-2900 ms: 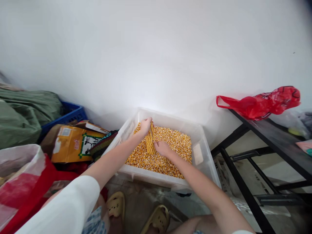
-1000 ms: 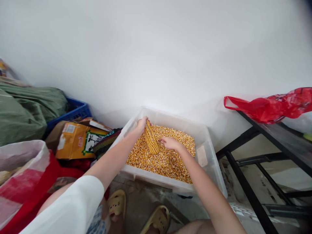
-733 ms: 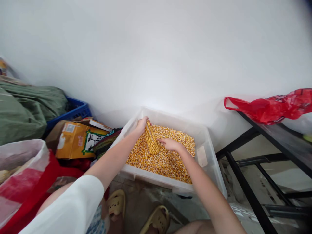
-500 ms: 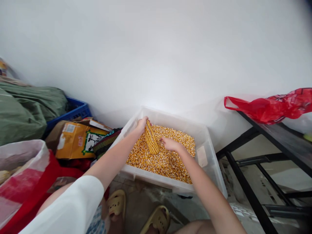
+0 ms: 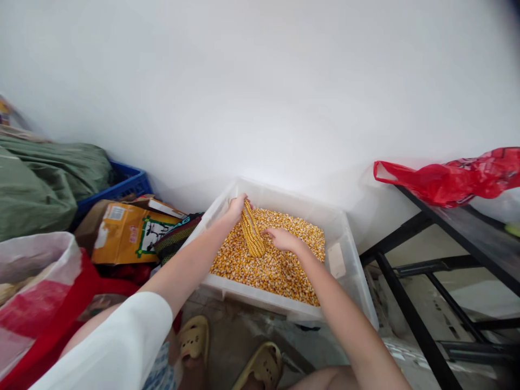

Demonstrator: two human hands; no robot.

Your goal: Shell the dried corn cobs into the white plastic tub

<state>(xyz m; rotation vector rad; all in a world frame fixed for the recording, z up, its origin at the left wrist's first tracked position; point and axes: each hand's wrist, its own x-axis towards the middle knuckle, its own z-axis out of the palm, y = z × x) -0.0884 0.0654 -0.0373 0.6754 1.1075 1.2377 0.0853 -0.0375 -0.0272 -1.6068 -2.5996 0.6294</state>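
A yellow ear of corn (image 5: 252,234) slants down over loose corn kernels (image 5: 280,279), with a narrow dark strip along it where kernels are gone. My left hand (image 5: 238,207) is closed around its upper end. Its lower tip sits at the surface of the kernels. My right hand (image 5: 282,239) is at the ear's right side, fingers bent together and the foremost fingertip at the cob. Whether a kernel is between those fingers is hidden. All this is inside a translucent plastic bin (image 5: 260,292).
Left of the bin are a yellow carton (image 5: 122,238), a mesh bag (image 5: 176,238), a blue crate (image 5: 130,184) and a red-and-white sack (image 5: 44,265). A black metal frame (image 5: 410,303) stands at the right, with a red plastic bag (image 5: 450,181) on top. A white wall rises behind.
My right hand has moved slightly left, so its fingertip now meets the ear's side. My left hand and the ear have stayed about where they were.
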